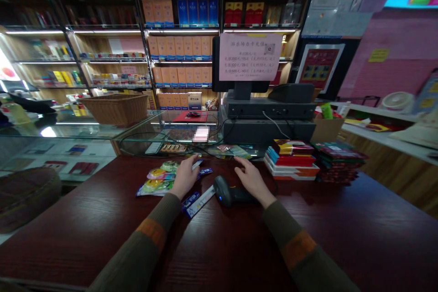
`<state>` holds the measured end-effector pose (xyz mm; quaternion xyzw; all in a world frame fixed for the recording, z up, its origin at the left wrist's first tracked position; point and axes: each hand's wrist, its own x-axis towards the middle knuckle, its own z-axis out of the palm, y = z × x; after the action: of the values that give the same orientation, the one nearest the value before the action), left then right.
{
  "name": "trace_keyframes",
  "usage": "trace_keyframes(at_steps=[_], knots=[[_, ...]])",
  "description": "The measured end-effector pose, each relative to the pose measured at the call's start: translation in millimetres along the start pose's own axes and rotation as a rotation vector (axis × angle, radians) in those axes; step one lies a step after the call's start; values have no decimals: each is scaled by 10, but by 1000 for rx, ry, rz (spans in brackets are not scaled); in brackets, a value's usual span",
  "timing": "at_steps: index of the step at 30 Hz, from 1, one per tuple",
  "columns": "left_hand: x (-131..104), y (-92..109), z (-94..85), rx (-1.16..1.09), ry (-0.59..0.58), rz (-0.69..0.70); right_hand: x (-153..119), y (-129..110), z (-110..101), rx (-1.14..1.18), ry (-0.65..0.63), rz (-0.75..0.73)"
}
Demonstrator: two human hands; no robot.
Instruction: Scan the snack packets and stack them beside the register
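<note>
My left hand (186, 177) is over the left side of the dark wooden counter, its fingers stretched forward. Beside and partly beneath it are colourful candy bags (158, 179) and a small purple packet (206, 171). A pale strip shows by its fingertips; I cannot make out what it belongs to. My right hand (252, 179) is open, thumb and index finger apart, with nothing in it. Just below it, a black handheld barcode scanner (223, 191) lies with a small blue light lit. A long white-and-blue packet (201, 201) and another purple packet (190, 200) lie left of the scanner.
Stacked boxes (290, 159) and dark packs (338, 162) stand on the right of the counter. Behind are a glass display case (160, 127), a monitor with a paper notice (249, 57) and a wicker basket (116, 108). Shelves of boxed goods (179, 48) line the back.
</note>
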<state>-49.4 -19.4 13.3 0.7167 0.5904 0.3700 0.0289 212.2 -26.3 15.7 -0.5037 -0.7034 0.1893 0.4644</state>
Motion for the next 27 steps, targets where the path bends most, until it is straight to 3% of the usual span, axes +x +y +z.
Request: trace_keyframes(at_steps=[4, 9, 19, 27], knots=[[-82, 123, -103, 335, 3, 81, -40, -6, 29, -25, -24, -25], [-140, 182, -105, 489, -37, 35, -85, -30, 17, -86, -51, -58], [-154, 84, -67, 528, -136, 14, -118, -35, -20, -117, -76, -28], [-148, 105, -71, 504, -99, 74, -145, -14, -42, -120, -59, -37]])
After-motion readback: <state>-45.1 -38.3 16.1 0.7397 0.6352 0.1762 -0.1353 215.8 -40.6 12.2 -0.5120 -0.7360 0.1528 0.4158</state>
